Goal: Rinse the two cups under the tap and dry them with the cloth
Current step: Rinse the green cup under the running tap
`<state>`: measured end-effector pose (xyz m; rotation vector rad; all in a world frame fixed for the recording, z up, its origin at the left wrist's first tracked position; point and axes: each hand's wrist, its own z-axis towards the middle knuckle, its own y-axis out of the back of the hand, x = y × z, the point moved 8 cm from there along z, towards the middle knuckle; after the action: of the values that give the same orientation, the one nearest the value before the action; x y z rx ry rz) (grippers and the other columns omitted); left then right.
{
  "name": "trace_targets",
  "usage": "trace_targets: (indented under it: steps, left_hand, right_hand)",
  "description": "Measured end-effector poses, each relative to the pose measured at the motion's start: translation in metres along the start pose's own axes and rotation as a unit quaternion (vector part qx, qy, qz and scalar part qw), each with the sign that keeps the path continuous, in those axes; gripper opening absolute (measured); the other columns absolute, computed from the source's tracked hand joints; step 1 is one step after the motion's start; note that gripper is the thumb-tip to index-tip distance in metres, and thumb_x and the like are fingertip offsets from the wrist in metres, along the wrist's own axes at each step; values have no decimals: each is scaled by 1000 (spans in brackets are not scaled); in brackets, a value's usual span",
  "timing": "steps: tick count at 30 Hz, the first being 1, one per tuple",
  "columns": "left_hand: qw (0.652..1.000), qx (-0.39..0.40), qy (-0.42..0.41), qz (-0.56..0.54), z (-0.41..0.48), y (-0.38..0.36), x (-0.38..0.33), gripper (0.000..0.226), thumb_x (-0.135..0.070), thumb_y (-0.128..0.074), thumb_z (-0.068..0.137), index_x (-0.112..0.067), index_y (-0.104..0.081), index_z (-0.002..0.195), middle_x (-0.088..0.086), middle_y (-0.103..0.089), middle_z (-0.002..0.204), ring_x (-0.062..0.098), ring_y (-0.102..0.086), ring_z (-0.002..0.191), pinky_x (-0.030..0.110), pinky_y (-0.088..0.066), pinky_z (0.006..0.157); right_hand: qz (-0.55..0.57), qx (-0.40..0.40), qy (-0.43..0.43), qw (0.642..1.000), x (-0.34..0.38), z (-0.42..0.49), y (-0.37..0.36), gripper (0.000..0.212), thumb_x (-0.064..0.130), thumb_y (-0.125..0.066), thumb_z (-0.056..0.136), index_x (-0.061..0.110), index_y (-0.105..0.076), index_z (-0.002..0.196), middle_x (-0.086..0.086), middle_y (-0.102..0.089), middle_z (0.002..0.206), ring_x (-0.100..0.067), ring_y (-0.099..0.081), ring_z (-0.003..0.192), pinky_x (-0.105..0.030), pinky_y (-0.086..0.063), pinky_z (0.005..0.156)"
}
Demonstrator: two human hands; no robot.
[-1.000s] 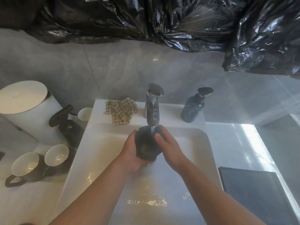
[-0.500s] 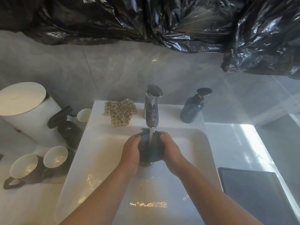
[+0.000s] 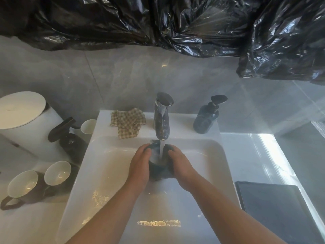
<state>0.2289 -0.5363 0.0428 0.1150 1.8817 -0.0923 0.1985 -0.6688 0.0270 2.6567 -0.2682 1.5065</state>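
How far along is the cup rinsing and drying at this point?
Done: nothing visibly finished. In hand: left hand and right hand grip a dark cup under the running tap. Left: drying with the checked cloth on the sink ledge; two more cups lie on the counter, state unclear.

Colours at the white sink (image 3: 109, 155)
The rinsed cup (image 3: 159, 171) was dark blue-grey, the cloth (image 3: 128, 124) beige-and-white checked, the near counter cup (image 3: 22, 184) and far counter cup (image 3: 57, 172) black outside, white within.

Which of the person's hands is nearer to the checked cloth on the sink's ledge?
Left. The left hand grips the cup on its left, just in front of the checked cloth; the right hand grips its other side, farther away.
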Motion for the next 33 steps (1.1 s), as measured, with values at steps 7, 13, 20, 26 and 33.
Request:
trace_targets:
  steps: [7,13,20,26,33]
  left_hand:
    - [999,-26,32,-18,2,9,3,20,-37,-53,81,-22,-65,77,9,-64,88,23,-56,83,30,-46,65]
    - [953,-33,247,-171,-4,4,31,40,-43,-49,98,-7,-66,99,24,-71,97,39,-66,86,57,-53,90]
    - [972,13,213,-99,-9,-5,26,43,-48,-47,99,-15,-73,106,15,-78,101,34,-72,95,51,-53,96]
    - [989,7,148,12,-5,-2,14,40,-47,-49,99,-22,-77,86,5,-79,88,31,-74,89,54,-56,93]
    - [942,-66,266,-193,-5,3,38,47,-40,-40,105,-7,-72,110,17,-78,97,35,-71,96,56,-52,97]
  right_hand:
    - [25,55,-89,994,-7,-6,-4,55,50,-28,103,13,-61,127,-11,-63,97,-16,-52,65,-18,-40,42]
    - [-183,74,66,978,9,-18,-6,57,59,-31,88,28,-42,135,0,-62,112,-12,-57,78,-23,-43,70]
    - [-91,-21,9,996,2,-6,5,56,60,-30,98,19,-61,121,-5,-69,116,-23,-65,110,-43,-51,100]
    - [-2,-37,-103,994,-4,-4,4,56,57,-16,105,24,-59,92,-2,-65,91,-25,-62,96,-41,-54,87]
    - [-43,-35,41,998,3,1,4,27,26,-40,106,17,-61,121,-3,-66,113,-19,-63,105,-23,-50,77]
